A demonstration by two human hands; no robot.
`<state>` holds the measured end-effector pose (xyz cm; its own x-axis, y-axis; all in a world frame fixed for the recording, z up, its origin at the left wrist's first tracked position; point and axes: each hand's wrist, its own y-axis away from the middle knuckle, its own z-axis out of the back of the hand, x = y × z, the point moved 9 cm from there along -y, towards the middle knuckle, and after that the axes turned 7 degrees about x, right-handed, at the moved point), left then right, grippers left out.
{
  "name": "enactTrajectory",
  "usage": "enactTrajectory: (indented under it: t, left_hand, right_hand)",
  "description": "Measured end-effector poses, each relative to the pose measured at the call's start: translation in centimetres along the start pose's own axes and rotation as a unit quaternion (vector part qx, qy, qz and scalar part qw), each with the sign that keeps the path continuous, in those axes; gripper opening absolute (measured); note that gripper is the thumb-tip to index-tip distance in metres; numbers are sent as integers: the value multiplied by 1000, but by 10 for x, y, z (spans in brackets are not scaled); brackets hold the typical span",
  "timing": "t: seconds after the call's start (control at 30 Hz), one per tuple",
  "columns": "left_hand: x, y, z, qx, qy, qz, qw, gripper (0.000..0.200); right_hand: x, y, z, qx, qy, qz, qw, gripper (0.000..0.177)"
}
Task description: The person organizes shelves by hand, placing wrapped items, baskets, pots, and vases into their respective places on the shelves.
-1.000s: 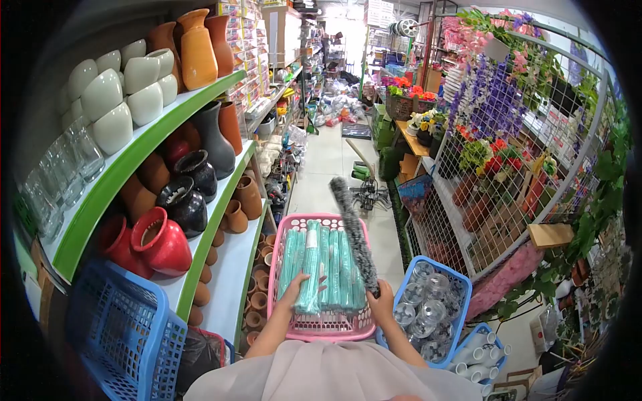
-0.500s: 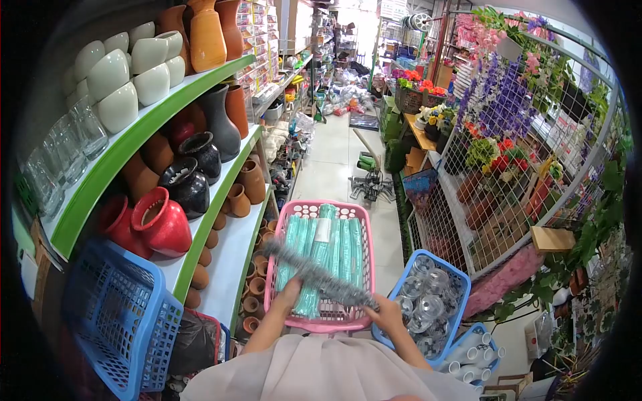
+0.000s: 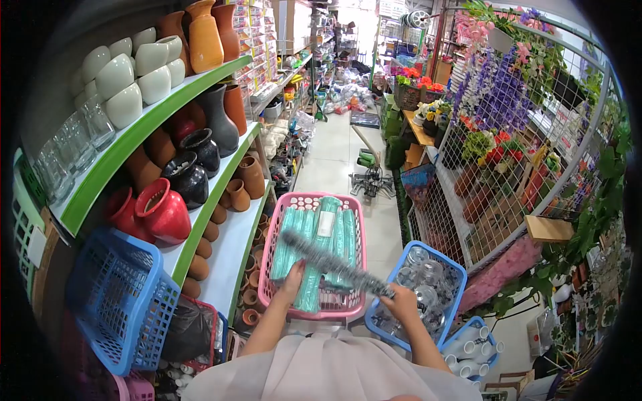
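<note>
- I'm looking into a shop, by its wares one for homeware and decorations.
- Green-edged shelves (image 3: 157,110) carry goods grouped by kind: white bowls (image 3: 115,77), glasses (image 3: 99,125), red pots (image 3: 164,212), black pots (image 3: 186,180), an orange vase (image 3: 204,37).
- Beyond them I see boxes (image 3: 257,37) stacked high along a narrow aisle (image 3: 331,160).
- To the right, flowers (image 3: 498,83) crowd a wire rack (image 3: 435,230).
- I also see stock in baskets: plastic-wrapped green bundles (image 3: 307,287) in a pink basket (image 3: 362,267), clear vessels (image 3: 426,296) in a blue basket (image 3: 461,277).
</note>
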<state>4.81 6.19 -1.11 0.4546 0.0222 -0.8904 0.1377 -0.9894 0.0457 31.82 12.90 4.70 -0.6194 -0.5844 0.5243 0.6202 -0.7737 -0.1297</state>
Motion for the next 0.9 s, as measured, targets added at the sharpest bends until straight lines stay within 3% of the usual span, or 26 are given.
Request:
enactTrajectory:
  t: [0.03,0.07,0.1,0.17,0.2,0.23,0.3,0.33,0.43,0.47,0.5,0.53,0.57,0.6,0.63,0.7,0.73,0.77,0.8,0.83,0.87,0.9]
  left_hand:
    - [11,-2,-10,110,108,76,985,58]
    - [16,-2,-11,132,112,81,982,50]
    - [16,4,-17,129,112,79,982,50]
    - [18,16,-8,-48,81,81,992,47]
    - [15,18,-11,-58,127,8,990,50]
    - [28,24,-21,11,210,137,968,52]
    - [27,32,-12,-34,154,37,987,53]
    - [25,38,-26,64,175,59,981,40]
    - [26,52,-29,29,158,55,985,38]
    - [36,47,-11,3,118,-2,993,39]
    - [38,44,-4,3,118,-4,993,39]
    - [43,47,13,-51,-56,56,996,41]
    - [47,50,28,-103,-228,113,962,44]
    - [39,54,-15,-25,110,-1,994,47]
    - [31,55,-27,1,78,45,996,52]
    - [44,53,-27,41,37,111,992,56]
    - [89,36,0,39,36,112,992,56]
    - [106,21,43,-5,-93,1,996,55]
    - [122,17,79,-48,-218,-111,968,55]
    - [116,18,78,-48,-218,-112,968,55]
    - [124,13,67,46,-29,-55,997,53]
    - [117,16,45,137,162,3,977,52]
  right_hand:
    - [-17,2,6,-14,-47,-105,993,36]
    - [-23,4,6,-7,-63,-154,986,36]
    - [-30,10,2,-4,-64,-151,986,36]
    - [-19,16,-9,1,-11,18,1000,37]
    - [-3,22,-6,37,28,81,996,38]
    - [-9,21,-4,40,27,85,995,38]
    - [-24,18,5,30,-4,46,998,38]
    - [-41,19,9,26,-22,-72,997,38]
    - [-27,28,14,0,-22,-22,1000,37]
    - [-27,34,-1,49,-5,53,997,37]
    - [-32,38,-6,49,-4,55,997,37]
    - [-26,43,-3,28,-6,112,993,36]
    - [-20,47,2,8,-6,168,986,35]
    - [-32,43,1,38,25,98,994,37]
    - [-24,40,7,39,27,98,994,37]
    - [-45,37,13,30,-35,-109,993,39]
    - [-41,38,10,14,-44,-71,996,41]
    - [-46,42,7,14,-46,-71,996,41]
    - [-32,45,0,54,5,39,998,41]
    - [-15,50,-6,93,58,149,983,42]
    - [-16,50,-1,80,61,151,983,40]
    - [-17,47,-2,81,62,154,983,40]
